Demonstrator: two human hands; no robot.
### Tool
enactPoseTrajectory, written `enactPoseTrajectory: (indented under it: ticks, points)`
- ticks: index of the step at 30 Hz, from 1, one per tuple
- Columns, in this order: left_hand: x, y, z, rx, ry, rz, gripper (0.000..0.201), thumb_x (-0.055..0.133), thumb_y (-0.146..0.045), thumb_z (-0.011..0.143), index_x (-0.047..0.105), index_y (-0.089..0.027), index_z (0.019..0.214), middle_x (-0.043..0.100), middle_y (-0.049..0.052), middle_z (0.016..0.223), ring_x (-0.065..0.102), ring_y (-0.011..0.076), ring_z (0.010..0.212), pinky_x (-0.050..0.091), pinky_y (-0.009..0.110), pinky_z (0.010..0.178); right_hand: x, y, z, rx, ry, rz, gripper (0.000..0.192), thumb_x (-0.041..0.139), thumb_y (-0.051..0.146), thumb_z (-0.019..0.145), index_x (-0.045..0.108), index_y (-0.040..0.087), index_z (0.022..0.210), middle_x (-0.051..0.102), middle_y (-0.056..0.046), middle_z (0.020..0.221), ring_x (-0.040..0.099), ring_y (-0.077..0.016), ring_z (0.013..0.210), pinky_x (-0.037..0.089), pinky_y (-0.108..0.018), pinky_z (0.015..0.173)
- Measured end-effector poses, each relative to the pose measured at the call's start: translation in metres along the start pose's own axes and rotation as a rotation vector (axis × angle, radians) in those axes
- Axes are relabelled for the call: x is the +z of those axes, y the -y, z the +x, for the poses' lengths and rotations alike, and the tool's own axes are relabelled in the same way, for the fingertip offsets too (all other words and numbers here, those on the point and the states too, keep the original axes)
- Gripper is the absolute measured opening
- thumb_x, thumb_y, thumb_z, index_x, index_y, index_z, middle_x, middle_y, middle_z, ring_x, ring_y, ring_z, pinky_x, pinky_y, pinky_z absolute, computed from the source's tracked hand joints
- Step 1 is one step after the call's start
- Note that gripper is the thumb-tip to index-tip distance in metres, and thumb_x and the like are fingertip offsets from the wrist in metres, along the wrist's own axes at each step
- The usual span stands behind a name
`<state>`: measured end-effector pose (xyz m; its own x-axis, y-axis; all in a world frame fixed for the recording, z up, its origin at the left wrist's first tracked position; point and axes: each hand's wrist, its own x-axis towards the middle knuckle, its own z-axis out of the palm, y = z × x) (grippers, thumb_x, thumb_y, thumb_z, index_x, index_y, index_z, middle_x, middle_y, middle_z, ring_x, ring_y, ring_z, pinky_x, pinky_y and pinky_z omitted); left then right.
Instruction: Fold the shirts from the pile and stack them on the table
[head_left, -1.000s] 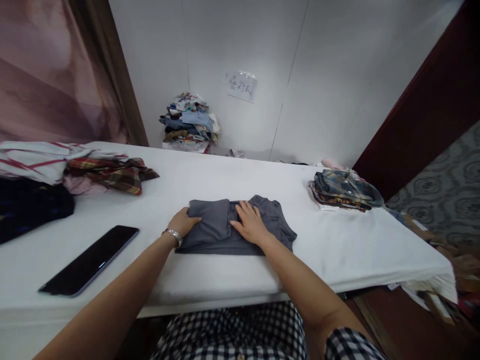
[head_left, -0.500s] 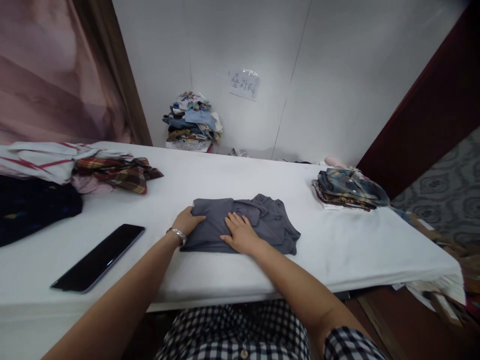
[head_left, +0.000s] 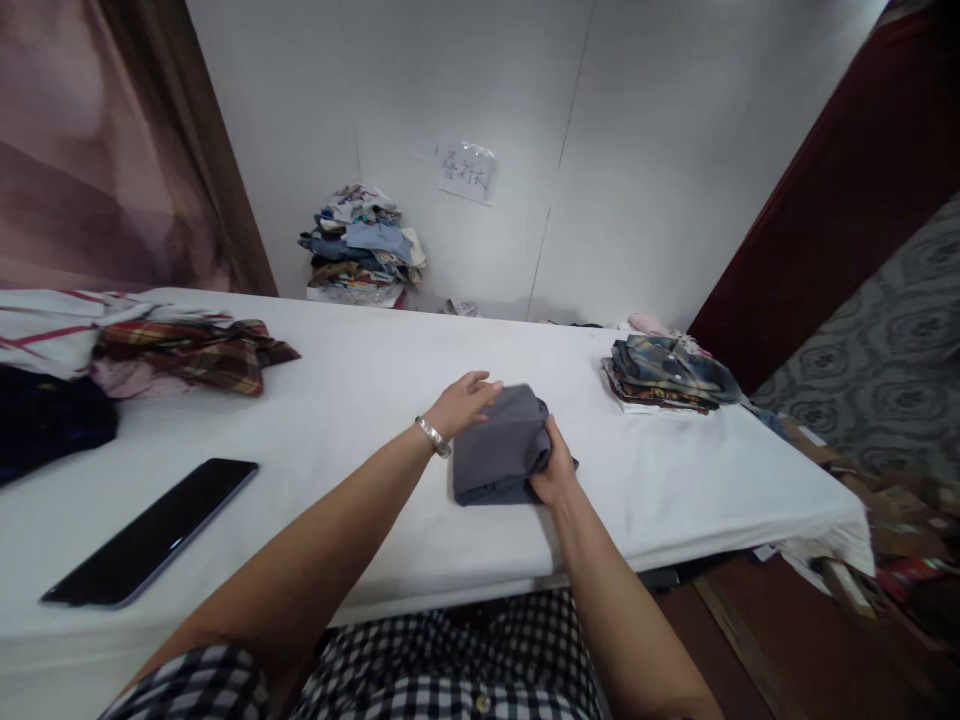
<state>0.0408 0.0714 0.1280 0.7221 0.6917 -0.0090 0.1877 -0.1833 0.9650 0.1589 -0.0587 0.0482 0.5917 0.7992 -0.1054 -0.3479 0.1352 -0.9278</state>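
Observation:
A dark grey shirt (head_left: 495, 445), folded into a compact bundle, lies near the front edge of the white-covered table. My right hand (head_left: 556, 468) grips its right side, the thumb along the fold and the other fingers partly hidden under the cloth. At the bundle's upper left corner is my left hand (head_left: 466, 402), wearing a silver bracelet (head_left: 433, 437). Its fingers are stretched out and apart, holding nothing; whether they touch the fabric I cannot tell.
A black tablet-like device (head_left: 154, 530) lies at front left. Crumpled clothes, including a plaid shirt (head_left: 195, 350), are heaped at left. Folded shirts (head_left: 667, 370) form a stack at right. A taller clothes pile (head_left: 364, 245) stands by the wall beneath a handwritten sign (head_left: 466, 174).
The shirt's left part has been folded over to the right, making a smaller bundle. My left hand moved right and opened off the cloth; my right hand shifted to the right edge and gripped it.

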Motion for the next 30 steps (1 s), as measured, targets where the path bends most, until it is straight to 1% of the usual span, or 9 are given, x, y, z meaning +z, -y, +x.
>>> enactPoseTrajectory:
  ticks: [2,4,7,9,12,17,19,24,30]
  points:
    - [0.011,0.02,-0.001,0.069,-0.106,0.214,0.053,0.056,-0.046,0.086,0.051,-0.016,0.129,0.057,0.015,0.135,0.057,0.0254,0.12,0.047,0.038,0.101,-0.014,0.0,0.002,0.051,-0.005,-0.022,0.064,0.035,0.068,0.087,0.069,0.017,0.106,0.075,-0.012,0.097,0.068,-0.0279,0.101,0.055,-0.043,0.085]
    - [0.015,0.046,-0.006,0.081,-0.166,0.349,0.05,0.055,-0.042,0.085,0.052,-0.015,0.128,0.054,0.015,0.138,0.049,0.0271,0.129,0.037,0.04,0.111,-0.02,-0.001,0.004,0.074,-0.006,-0.048,0.061,0.037,0.066,0.086,0.069,0.018,0.103,0.075,-0.011,0.094,0.068,-0.0273,0.1,0.055,-0.041,0.084]
    - [0.016,0.078,-0.013,0.055,-0.173,0.387,0.053,0.055,-0.042,0.084,0.051,-0.015,0.13,0.046,0.016,0.145,0.039,0.0288,0.138,0.027,0.043,0.117,-0.021,0.001,0.009,0.084,0.002,-0.054,0.054,0.042,0.063,0.084,0.068,0.018,0.097,0.075,-0.011,0.093,0.068,-0.0273,0.098,0.055,-0.04,0.083]
    - [0.018,0.09,-0.015,0.081,-0.18,0.42,0.058,0.052,-0.046,0.085,0.048,-0.015,0.134,0.039,0.015,0.151,0.033,0.0275,0.142,0.024,0.042,0.119,-0.02,0.006,0.011,0.069,0.004,-0.028,0.048,0.047,0.059,0.082,0.068,0.018,0.095,0.075,-0.012,0.095,0.069,-0.0279,0.097,0.055,-0.041,0.083]
    - [0.025,0.097,-0.015,0.177,-0.134,0.49,0.063,0.048,-0.051,0.087,0.045,-0.016,0.138,0.032,0.014,0.156,0.027,0.0269,0.145,0.022,0.043,0.12,-0.026,0.014,0.013,0.009,-0.039,-0.01,0.038,0.057,0.045,0.077,0.067,0.019,0.103,0.074,-0.009,0.103,0.068,-0.0261,0.098,0.055,-0.039,0.085]
    - [0.035,0.097,-0.016,0.233,-0.001,0.574,0.067,0.049,-0.056,0.086,0.048,-0.015,0.138,0.025,0.014,0.159,0.012,0.031,0.148,0.019,0.049,0.12,-0.049,0.018,0.013,0.118,-0.155,-0.144,0.059,0.069,0.027,0.065,0.06,0.02,0.123,0.075,-0.007,0.096,0.07,-0.0237,0.087,0.056,-0.036,0.079]
    - [0.034,0.097,-0.018,0.243,0.012,0.554,0.067,0.048,-0.058,0.086,0.047,-0.018,0.139,0.024,0.012,0.159,0.01,0.0308,0.149,0.02,0.05,0.12,-0.057,0.018,0.015,0.077,-0.15,-0.258,0.061,0.07,0.023,0.062,0.062,0.019,0.121,0.074,-0.007,0.1,0.07,-0.0234,0.087,0.056,-0.036,0.079]
    - [0.031,0.103,-0.018,0.268,-0.033,0.484,0.067,0.047,-0.057,0.087,0.042,-0.02,0.143,0.023,0.01,0.16,0.014,0.0273,0.148,0.02,0.048,0.121,-0.072,0.016,0.026,-0.157,-0.142,-0.542,0.056,0.061,0.015,0.059,0.067,0.022,0.114,0.071,-0.003,0.115,0.066,-0.0225,0.102,0.05,-0.039,0.094]
    - [0.034,0.112,-0.015,0.245,-0.023,0.543,0.07,0.046,-0.058,0.086,0.042,-0.018,0.143,0.024,0.011,0.16,0.016,0.0281,0.148,0.021,0.046,0.12,-0.088,0.018,0.027,-0.145,-0.174,-0.988,0.047,0.055,0.012,0.06,0.074,0.025,0.101,0.075,-0.002,0.099,0.067,-0.0253,0.094,0.049,-0.04,0.092]
